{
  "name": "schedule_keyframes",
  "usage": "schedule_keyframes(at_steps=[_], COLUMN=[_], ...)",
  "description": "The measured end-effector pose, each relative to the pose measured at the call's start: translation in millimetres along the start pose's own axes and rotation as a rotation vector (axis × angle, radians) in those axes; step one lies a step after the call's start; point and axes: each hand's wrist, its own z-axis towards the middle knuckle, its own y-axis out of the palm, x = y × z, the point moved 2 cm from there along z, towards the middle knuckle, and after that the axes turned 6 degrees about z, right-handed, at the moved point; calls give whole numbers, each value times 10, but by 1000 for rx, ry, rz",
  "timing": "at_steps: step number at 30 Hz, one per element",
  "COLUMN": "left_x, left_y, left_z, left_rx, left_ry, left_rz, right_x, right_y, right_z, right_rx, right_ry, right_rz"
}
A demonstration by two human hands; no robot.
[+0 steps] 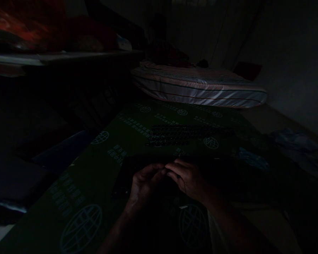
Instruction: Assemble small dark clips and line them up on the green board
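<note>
In dim light, my left hand [145, 180] and my right hand [187, 176] meet fingertip to fingertip above a flat dark panel [214, 171]. Both are closed in a pinch. Whatever sits between the fingertips is too small and dark to name. A thin dark line like a cord or wire hangs by my right palm, though where it ends is lost in shadow. Just beyond the panel lie several long black strips [185, 133] with small pale dots, roughly side by side.
A green board [108, 180] printed with pale globes and lettering carries the panel and strips. Behind it is a striped mattress [201, 86]. On the left stands a table [69, 56] with an orange bag [29, 21]. Bluish crumpled plastic [253, 158] lies to the right.
</note>
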Motion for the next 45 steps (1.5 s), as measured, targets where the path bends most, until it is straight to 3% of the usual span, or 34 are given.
schedule_keyframes(at_steps=[13,16,20,23,26,31,45], left_x=[-163,-173,-170,-183,-210,-215,-224], left_y=[22,28,28,31,35,40,41], left_z=[36,30,28,34,41,45,56], left_rx=[-88,-76,-65,-69,-63,-64,-90], left_ry=[63,53,98,161,199,208,215], left_rz=[-15,3,77,150,201,241,311], right_x=[54,275,757,1060,1215,1307,1416], right_y=[-76,-219,-458,-557,-567,-517,-506], right_z=[-1,16,63,102,136,170,190], right_rx=[-64,-27,13,-41,-119,-192,-124], right_ry=[21,83,232,335,401,443,512], right_rz=[-119,-161,-267,-405,-516,-568,-575])
